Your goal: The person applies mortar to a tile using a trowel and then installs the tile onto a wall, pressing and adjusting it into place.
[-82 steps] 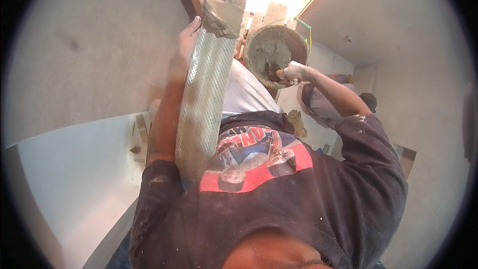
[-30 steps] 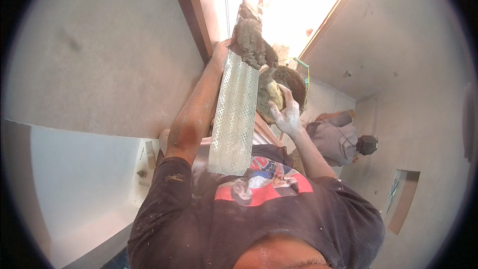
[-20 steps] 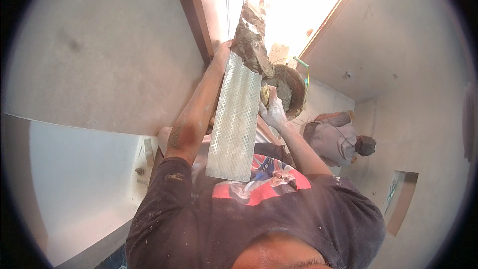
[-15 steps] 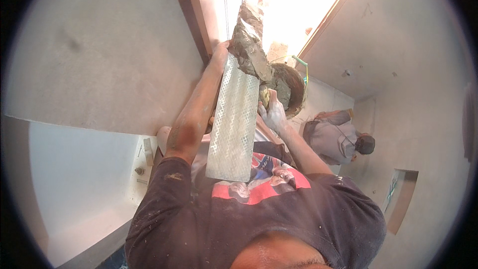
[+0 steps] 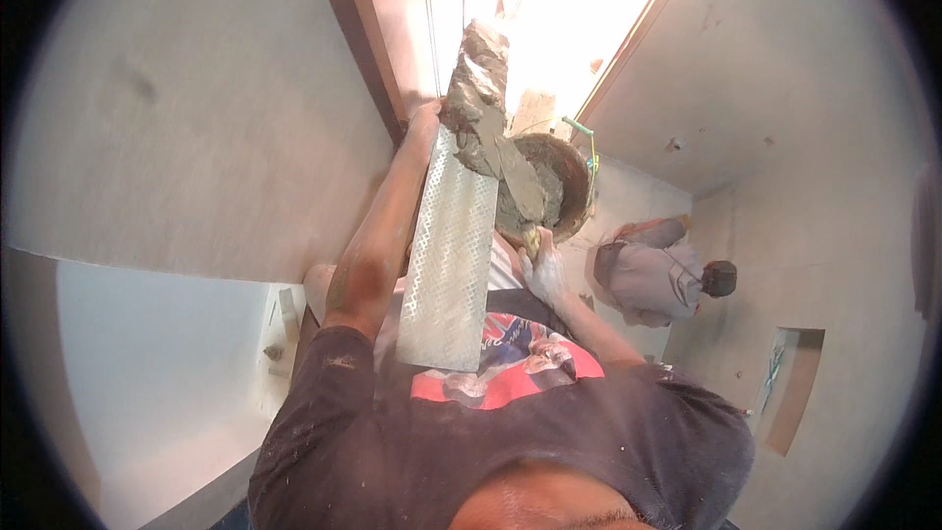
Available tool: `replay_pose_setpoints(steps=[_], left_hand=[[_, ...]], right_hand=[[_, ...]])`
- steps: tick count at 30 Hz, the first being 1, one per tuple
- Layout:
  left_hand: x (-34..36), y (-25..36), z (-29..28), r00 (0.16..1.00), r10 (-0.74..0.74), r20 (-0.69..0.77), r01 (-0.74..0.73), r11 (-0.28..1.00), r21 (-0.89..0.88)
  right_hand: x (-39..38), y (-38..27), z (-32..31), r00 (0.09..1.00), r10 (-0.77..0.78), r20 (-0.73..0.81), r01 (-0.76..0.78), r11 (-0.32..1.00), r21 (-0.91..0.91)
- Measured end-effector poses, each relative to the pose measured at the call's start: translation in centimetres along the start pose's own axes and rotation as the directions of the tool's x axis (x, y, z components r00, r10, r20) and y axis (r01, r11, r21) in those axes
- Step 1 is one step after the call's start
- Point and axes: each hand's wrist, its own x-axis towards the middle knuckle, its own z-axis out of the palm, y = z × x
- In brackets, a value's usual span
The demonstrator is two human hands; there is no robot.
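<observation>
- While the left hand (image 5: pixel 424 130) grips a long silvery board (image 5: pixel 446 275) before the dark shirt (image 5: pixel 559 442), the right hand (image 5: pixel 546 273) holds a mortar-coated trowel (image 5: pixel 523 186).
- Grey mortar (image 5: pixel 480 79) and trowel partly hide a round bucket (image 5: pixel 577 175).
- Rightward: a grey-clad co-worker (image 5: pixel 653 273).

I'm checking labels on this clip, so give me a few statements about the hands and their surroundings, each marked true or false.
1. The left hand holds a long patterned board. True.
2. The right hand is empty. False: it grips a trowel by its handle.
3. Grey mortar lies on the board's far end. True.
4. The bucket is left of the board. False: it is on the right.
5. A co-worker is visible on the right. True.
</observation>
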Motion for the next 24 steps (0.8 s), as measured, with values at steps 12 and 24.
replay_pose_setpoints(steps=[12,24], left_hand=[[-3.0,1.7,3.1,0.999,0.047,-0.02,-0.043,0.988,0.15],[-5.5,3.1,5.3,0.994,0.097,-0.046,-0.086,0.974,0.209]], right_hand=[[2.6,-2.1,-8.4,0.985,-0.087,-0.151,0.097,0.993,0.061],[3.2,-4.1,-4.9,0.996,-0.037,-0.084,0.051,0.985,0.165]])
